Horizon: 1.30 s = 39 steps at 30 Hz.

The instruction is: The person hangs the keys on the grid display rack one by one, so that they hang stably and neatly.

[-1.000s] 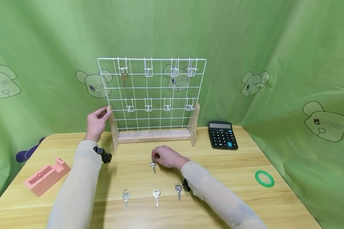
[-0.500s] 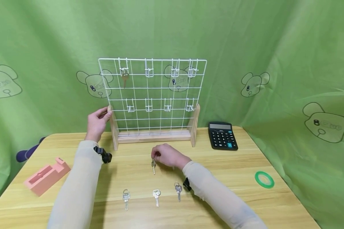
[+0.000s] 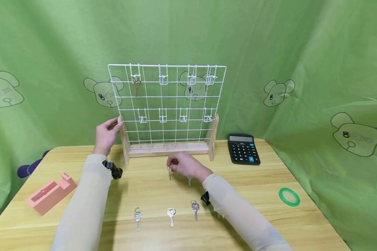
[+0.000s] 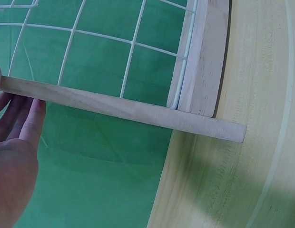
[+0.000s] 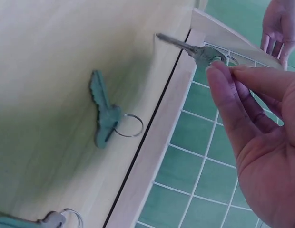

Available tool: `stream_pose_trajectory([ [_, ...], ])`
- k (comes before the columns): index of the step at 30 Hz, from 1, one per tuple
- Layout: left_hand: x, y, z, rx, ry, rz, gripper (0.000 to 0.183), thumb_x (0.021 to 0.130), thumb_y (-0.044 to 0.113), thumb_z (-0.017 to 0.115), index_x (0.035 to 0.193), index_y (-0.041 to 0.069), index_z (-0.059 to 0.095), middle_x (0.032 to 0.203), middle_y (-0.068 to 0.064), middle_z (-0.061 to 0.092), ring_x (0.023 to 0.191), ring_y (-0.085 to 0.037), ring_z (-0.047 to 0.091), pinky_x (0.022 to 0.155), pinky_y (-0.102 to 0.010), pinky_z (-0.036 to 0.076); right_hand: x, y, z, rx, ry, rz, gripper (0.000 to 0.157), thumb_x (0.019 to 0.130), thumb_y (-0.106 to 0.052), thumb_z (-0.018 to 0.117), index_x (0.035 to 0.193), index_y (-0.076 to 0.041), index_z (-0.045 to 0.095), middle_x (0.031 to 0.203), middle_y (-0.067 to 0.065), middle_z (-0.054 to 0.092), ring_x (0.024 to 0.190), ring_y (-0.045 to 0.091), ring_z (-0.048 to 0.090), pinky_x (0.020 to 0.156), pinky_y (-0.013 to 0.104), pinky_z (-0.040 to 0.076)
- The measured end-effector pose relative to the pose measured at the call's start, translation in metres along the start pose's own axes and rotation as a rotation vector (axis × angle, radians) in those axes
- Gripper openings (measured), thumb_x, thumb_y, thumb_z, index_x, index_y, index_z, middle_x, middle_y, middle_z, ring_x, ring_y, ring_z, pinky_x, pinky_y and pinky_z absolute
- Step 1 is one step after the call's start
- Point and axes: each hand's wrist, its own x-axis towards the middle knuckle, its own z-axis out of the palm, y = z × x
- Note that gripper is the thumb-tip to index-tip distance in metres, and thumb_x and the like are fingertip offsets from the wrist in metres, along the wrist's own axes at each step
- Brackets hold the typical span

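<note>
My right hand [image 3: 186, 164] pinches a key [image 5: 204, 54] by its ring end between thumb and fingertips, above the table in front of the rack. In the right wrist view its blade points away from the fingers. My left hand [image 3: 105, 136] holds the wooden side post [image 4: 114, 104] of the white wire grid rack [image 3: 169, 96], thumb on one side and fingers on the other. One key [image 3: 137, 85] hangs on the top left hook. Another key [image 5: 105, 109] with a ring lies on the table close to the right hand.
Several keys lie in a row nearer the front, among them a key [image 3: 138, 219], a key [image 3: 171, 217] and a key [image 3: 195, 210]. A pink holder [image 3: 51, 193] stands left. A black calculator [image 3: 244, 149] and a green tape roll [image 3: 289, 197] lie right.
My right hand has lifted slightly toward the rack with the key, which has turned edge-on in the head view. The left hand stays on the post.
</note>
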Motion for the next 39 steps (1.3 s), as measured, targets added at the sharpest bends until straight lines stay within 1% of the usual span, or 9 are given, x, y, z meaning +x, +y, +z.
stream_pose_trajectory([
  [5,0.000,0.000,0.000,-0.003,-0.001,0.000,0.048,0.098,0.019,0.063,0.141,0.003,0.050,0.140,-0.018,0.053,0.123,-0.027,0.053,0.103,-0.028,0.046,-0.001,-0.003,-0.008,0.020,0.035,-0.032,0.008,0.091,-0.002,0.068,0.096,-0.009,0.068,0.084,-0.005,0.064,0.080,0.009,0.060,0.074,0.020,0.055],
  [11,-0.002,0.001,0.000,-0.001,0.000,0.000,0.047,0.098,0.019,0.064,0.140,0.003,0.051,0.139,-0.018,0.053,0.124,-0.028,0.053,0.103,-0.027,0.046,-0.002,-0.006,-0.019,0.035,0.072,-0.063,0.008,0.091,-0.002,0.068,0.096,-0.009,0.068,0.086,-0.005,0.064,0.081,0.009,0.061,0.075,0.020,0.055],
  [18,-0.003,0.002,0.001,0.006,0.002,-0.016,0.047,0.098,0.020,0.064,0.140,0.004,0.051,0.140,-0.018,0.053,0.124,-0.028,0.053,0.103,-0.028,0.046,-0.003,-0.008,-0.029,0.049,0.119,-0.068,0.008,0.091,-0.003,0.067,0.097,-0.008,0.069,0.085,-0.005,0.065,0.080,0.010,0.061,0.072,0.022,0.056],
  [24,-0.002,0.002,0.001,0.005,0.003,-0.006,0.047,0.097,0.021,0.064,0.140,0.004,0.051,0.139,-0.018,0.053,0.123,-0.027,0.053,0.103,-0.027,0.046,-0.004,-0.014,-0.038,0.047,0.166,-0.092,0.007,0.092,-0.003,0.067,0.095,-0.009,0.069,0.084,-0.006,0.064,0.077,0.010,0.061,0.069,0.022,0.056],
  [28,-0.002,0.001,0.001,0.009,0.005,0.000,0.047,0.097,0.021,0.064,0.140,0.004,0.052,0.139,-0.018,0.053,0.122,-0.027,0.054,0.103,-0.027,0.047,-0.005,-0.020,-0.044,0.072,0.179,-0.095,0.008,0.091,-0.003,0.068,0.095,-0.010,0.069,0.085,-0.005,0.064,0.077,0.010,0.062,0.068,0.022,0.057],
  [36,-0.001,-0.001,0.000,0.010,0.013,0.012,0.047,0.097,0.021,0.065,0.139,0.003,0.053,0.137,-0.018,0.055,0.121,-0.027,0.055,0.103,-0.029,0.047,-0.002,-0.031,-0.057,0.123,0.206,-0.097,0.007,0.092,0.000,0.067,0.097,-0.004,0.069,0.086,-0.002,0.065,0.078,0.013,0.064,0.068,0.022,0.058],
  [39,0.000,-0.001,0.001,0.001,0.015,0.012,0.045,0.097,0.019,0.065,0.138,0.003,0.053,0.136,-0.019,0.055,0.120,-0.027,0.056,0.102,-0.029,0.047,0.000,-0.035,-0.062,0.117,0.218,-0.106,0.007,0.092,-0.001,0.067,0.099,-0.002,0.069,0.087,0.001,0.065,0.079,0.013,0.064,0.068,0.022,0.058],
])
